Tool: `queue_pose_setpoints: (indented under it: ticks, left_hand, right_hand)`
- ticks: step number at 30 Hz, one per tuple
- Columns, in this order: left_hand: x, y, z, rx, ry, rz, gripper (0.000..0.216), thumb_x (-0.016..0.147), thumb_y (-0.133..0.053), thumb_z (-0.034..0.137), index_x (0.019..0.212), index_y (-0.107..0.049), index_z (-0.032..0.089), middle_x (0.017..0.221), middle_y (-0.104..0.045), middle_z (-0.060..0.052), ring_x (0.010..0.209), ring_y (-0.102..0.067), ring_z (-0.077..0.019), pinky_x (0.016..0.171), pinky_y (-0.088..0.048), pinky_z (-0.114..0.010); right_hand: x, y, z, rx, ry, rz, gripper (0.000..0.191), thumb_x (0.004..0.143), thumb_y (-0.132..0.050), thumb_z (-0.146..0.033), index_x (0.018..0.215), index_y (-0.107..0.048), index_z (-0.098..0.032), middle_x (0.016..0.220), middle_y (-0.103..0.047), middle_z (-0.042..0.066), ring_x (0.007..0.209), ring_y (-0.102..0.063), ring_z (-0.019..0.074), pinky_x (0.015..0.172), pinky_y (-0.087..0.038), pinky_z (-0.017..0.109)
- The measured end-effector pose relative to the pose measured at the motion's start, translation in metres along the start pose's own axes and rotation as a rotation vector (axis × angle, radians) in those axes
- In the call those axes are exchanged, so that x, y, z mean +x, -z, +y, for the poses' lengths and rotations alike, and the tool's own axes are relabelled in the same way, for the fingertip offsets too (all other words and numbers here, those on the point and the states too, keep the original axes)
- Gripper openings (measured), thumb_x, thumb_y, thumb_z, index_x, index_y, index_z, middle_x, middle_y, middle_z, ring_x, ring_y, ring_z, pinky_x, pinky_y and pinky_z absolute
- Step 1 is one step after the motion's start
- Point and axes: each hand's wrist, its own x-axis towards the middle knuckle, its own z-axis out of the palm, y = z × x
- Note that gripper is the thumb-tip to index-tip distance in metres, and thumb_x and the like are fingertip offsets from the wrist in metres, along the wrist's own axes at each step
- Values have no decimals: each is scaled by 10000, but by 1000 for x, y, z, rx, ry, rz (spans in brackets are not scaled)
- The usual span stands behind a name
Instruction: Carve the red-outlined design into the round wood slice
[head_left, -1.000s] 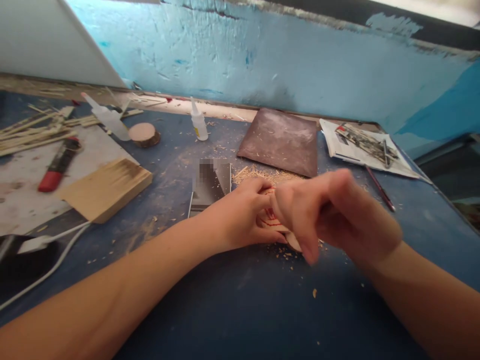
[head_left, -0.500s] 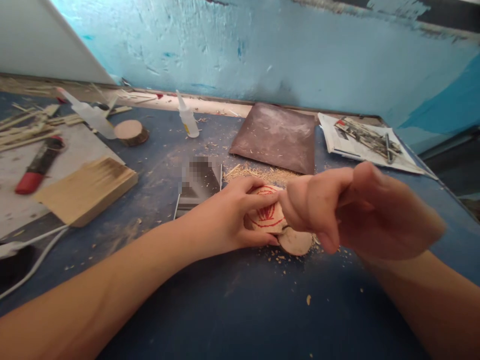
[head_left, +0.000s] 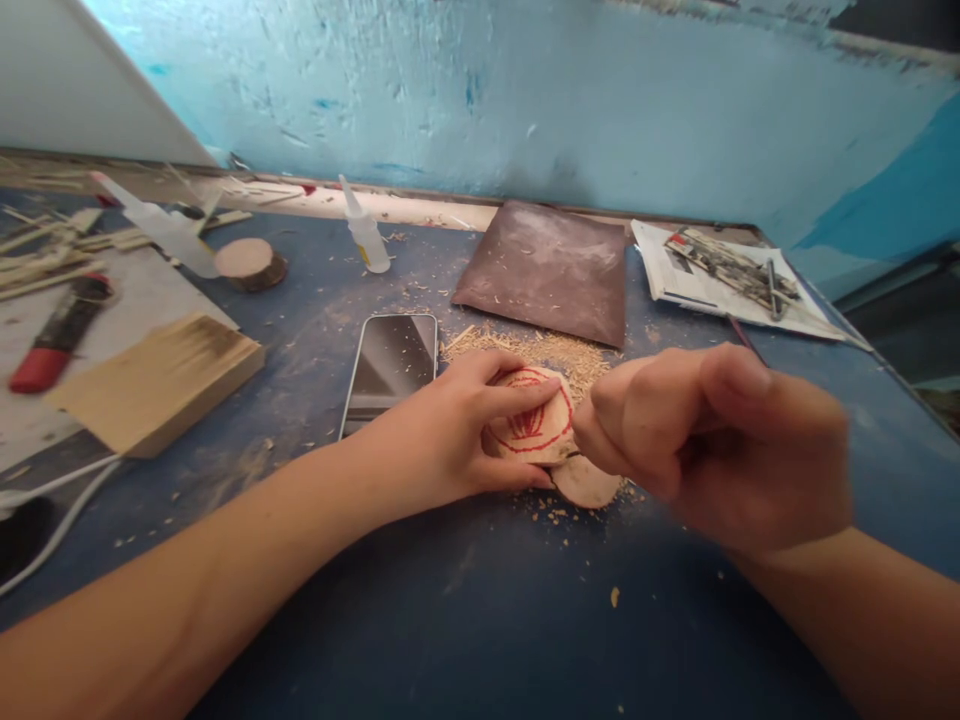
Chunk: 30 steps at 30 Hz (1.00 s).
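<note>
My left hand [head_left: 450, 435] pinches a round wooden disc [head_left: 536, 425] with a red drawing on it, tilted up off the blue table [head_left: 420, 600]. A second plain wooden disc [head_left: 589, 482] lies under its lower edge among shavings. My right hand [head_left: 705, 440] is closed in a fist just right of the drawn disc. Its fingers seem to grip a thin tool that is almost wholly hidden, with a dark tip at the disc's edge.
A phone [head_left: 390, 365] lies left of my left hand. Behind are a brown sheet [head_left: 547, 270], a glue bottle [head_left: 365, 232], a wood slice [head_left: 247, 262] and newspaper with tools [head_left: 731, 275]. At left lie a wood block [head_left: 161, 375], a red-handled knife [head_left: 56, 335] and a white cable [head_left: 45, 490].
My right hand has drawn back to the right, uncovering the drawn disc and the plain one below it. My left hand keeps its hold on the disc.
</note>
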Motion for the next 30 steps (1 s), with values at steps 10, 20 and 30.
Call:
queue_pose_setpoints:
  ticks: [10,20,30]
  left_hand:
    - [9,6,7,32,1,-53,427,816,-1049,439,1199,-890,334,1504,-665,-100,1446,-601,-367,1275,-515,-532]
    - [7,5,1,33,-21,-40,533,833,-1036,424,1329,-859,343,1531,-650,-114,1432,-625,-381,1266,-528,-556]
    - [0,-1,0,25,-3,11,603,855,-1010,508,1408,-830,350,1549,-641,-125,1424,-641,-373,1265,-542,-542]
  right_hand:
    - [13,-5,18,53,-20,94,639,1130,-554,-399,512,-601,-244,476,-447,-7,493,-463,161,482,-370,338]
    - [15,1,27,223,-32,10,635,1144,-565,-412,540,-601,-221,486,-434,-20,464,-364,126,457,-279,307]
    - [-4,-1,1,20,8,-3,667,1195,-480,-379,559,-582,-206,525,-473,-9,519,-472,138,532,-396,326]
